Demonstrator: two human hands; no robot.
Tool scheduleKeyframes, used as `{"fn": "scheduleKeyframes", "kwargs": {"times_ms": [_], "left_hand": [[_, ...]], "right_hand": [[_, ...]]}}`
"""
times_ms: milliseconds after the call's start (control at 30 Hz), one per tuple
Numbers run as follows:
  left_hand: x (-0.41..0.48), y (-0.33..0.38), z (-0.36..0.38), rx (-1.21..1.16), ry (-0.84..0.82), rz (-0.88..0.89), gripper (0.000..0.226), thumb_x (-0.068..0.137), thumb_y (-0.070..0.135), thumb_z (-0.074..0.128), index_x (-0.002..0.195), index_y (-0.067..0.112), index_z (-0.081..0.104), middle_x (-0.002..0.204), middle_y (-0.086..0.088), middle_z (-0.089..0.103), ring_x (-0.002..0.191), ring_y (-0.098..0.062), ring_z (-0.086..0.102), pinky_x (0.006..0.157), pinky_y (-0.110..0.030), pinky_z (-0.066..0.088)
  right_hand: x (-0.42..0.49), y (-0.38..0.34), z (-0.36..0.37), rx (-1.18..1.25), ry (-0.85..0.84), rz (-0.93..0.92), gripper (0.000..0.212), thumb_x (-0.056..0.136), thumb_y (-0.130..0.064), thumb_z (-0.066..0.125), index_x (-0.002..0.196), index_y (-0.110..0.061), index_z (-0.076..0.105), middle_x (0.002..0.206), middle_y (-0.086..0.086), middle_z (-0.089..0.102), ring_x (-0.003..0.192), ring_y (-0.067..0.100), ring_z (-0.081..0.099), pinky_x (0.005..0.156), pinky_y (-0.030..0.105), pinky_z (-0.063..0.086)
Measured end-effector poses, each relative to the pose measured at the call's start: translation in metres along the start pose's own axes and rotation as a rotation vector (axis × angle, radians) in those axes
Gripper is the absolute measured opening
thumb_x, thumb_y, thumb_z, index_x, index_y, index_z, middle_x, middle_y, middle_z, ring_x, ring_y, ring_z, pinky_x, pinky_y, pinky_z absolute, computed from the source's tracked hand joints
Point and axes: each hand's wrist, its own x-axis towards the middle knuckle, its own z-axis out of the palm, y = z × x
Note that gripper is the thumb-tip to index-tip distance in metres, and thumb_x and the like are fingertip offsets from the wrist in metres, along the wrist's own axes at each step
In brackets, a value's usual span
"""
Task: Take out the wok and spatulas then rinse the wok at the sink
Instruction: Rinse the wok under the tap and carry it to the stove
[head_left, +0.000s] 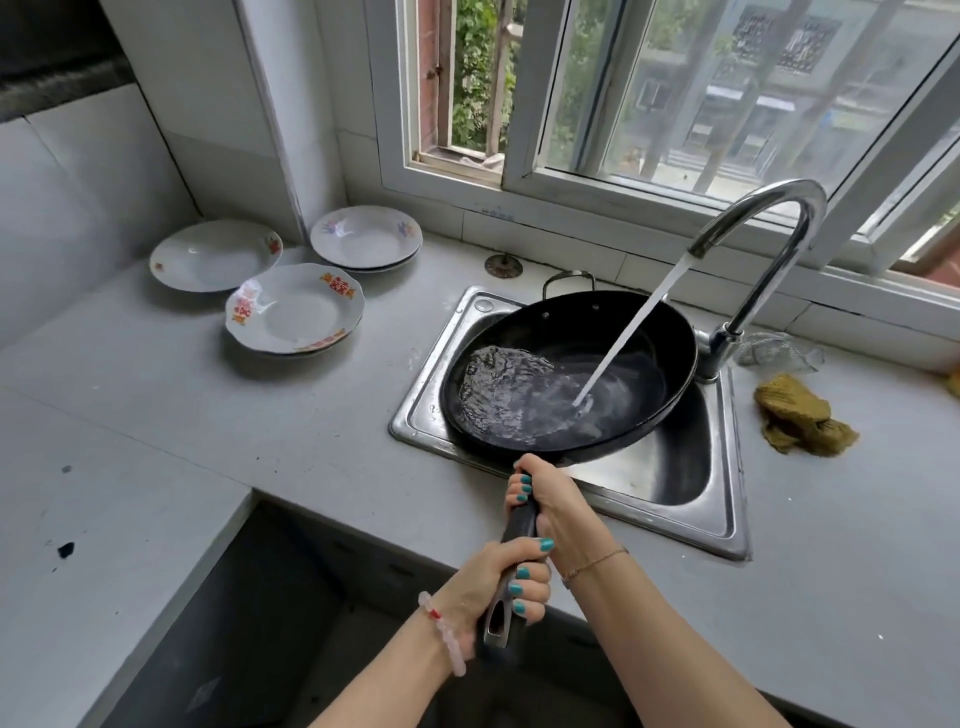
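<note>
Rinse step in hand: left hand (501, 587) and right hand (548, 501) both clamped on the handle (521, 525) of the wok (623, 332), centre frame over the sink (730, 519), tap (769, 208) running into it. Next move likely calls for swirling, then tipping out

Soft daylight comes in through the window (701, 104) and makes the room bright. The gray counter (156, 395) is lit evenly. The plates (293, 309) throw small, soft shadows toward the near side. The tap (769, 208) and the sink (727, 519) rim shine. The water (509, 395) in the pan (561, 325) glints. Straight lines bend near the edges. The top left corner is dark and a bit blurry. The buildings outside look pale and soft.
</note>
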Motion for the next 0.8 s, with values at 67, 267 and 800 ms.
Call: {"fn": "scheduleKeyframes", "kwargs": {"times_ms": [67,267,800], "left_hand": [[-0.005,0.006,0.007,0.027,-0.020,-0.017,0.025,0.082,0.013,0.053,0.057,0.011,0.051,0.041,0.004,0.042,0.031,-0.005,0.042,0.033,-0.016,0.040],[-0.023,0.012,0.014,0.198,0.074,-0.025,0.015,0.090,0.006,0.046,0.075,0.008,0.046,0.048,0.003,0.046,0.036,-0.006,0.045,0.036,-0.017,0.042],[-0.004,-0.015,-0.013,0.462,0.173,0.034,0.005,0.088,0.007,0.051,0.088,0.008,0.045,0.053,0.003,0.051,0.042,-0.008,0.048,0.043,-0.020,0.045]], "right_hand": [[-0.004,-0.004,0.002,0.032,-0.027,0.027,0.042,0.093,-0.004,0.033,0.056,-0.019,0.024,0.028,-0.006,0.021,0.019,0.006,0.018,0.024,0.011,0.019],[-0.013,-0.001,0.001,0.219,-0.167,0.157,0.060,0.093,-0.007,0.033,0.034,-0.014,0.025,0.027,-0.005,0.020,0.017,0.008,0.019,0.022,0.011,0.018],[-0.002,0.018,-0.021,0.155,-0.173,0.125,0.039,0.088,-0.006,0.045,0.055,-0.018,0.027,0.036,-0.006,0.026,0.024,0.005,0.022,0.025,0.012,0.023]]}}
